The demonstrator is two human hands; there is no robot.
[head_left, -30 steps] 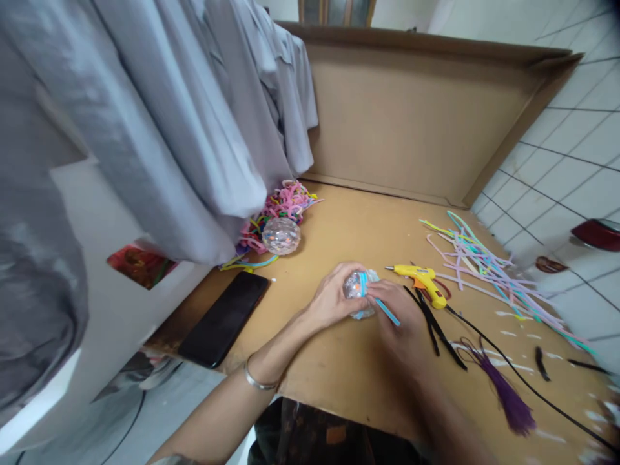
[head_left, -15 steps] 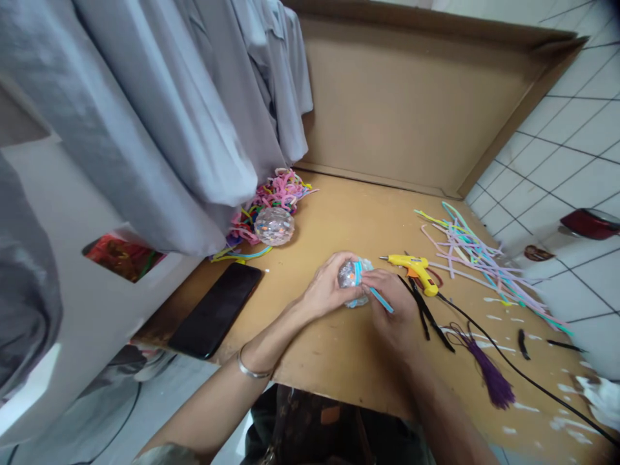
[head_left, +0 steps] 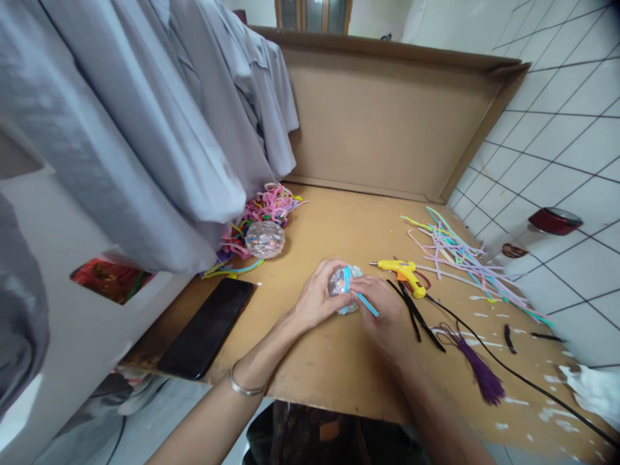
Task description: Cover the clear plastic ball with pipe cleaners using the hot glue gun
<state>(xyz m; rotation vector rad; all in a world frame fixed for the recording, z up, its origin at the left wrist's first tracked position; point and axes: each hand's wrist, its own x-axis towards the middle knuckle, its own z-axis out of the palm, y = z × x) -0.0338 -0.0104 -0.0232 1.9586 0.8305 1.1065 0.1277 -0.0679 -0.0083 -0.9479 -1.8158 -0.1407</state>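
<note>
Left hand: the left hand (head_left: 317,297) curves around a small clear ball (head_left: 335,283), thumb on the near side, fingers on the far side, gripping it.
Right hand: the right hand (head_left: 380,303) pinches a light-blue strip (head_left: 369,305) against the ball; how its lower fingers lie, I cannot tell.
Small ball: held above the front part of the brown tabletop (head_left: 329,374), light-blue bands across its surface.
Strip: its free end slants out past the right fingertips, toward the wearer.
Glue gun: the yellow glue gun (head_left: 407,272) lies just right of the hands, nozzle pointing left.
Black strips: the black strips (head_left: 415,314) lie crossed below the gun.
Tassel: the purple tassel (head_left: 479,373) lies nearer the front edge.
Second ball: a larger clear ball (head_left: 265,240) rests against the tangled multicoloured strips (head_left: 271,205), back left.
Phone: the black smartphone (head_left: 207,328) lies left.
</note>
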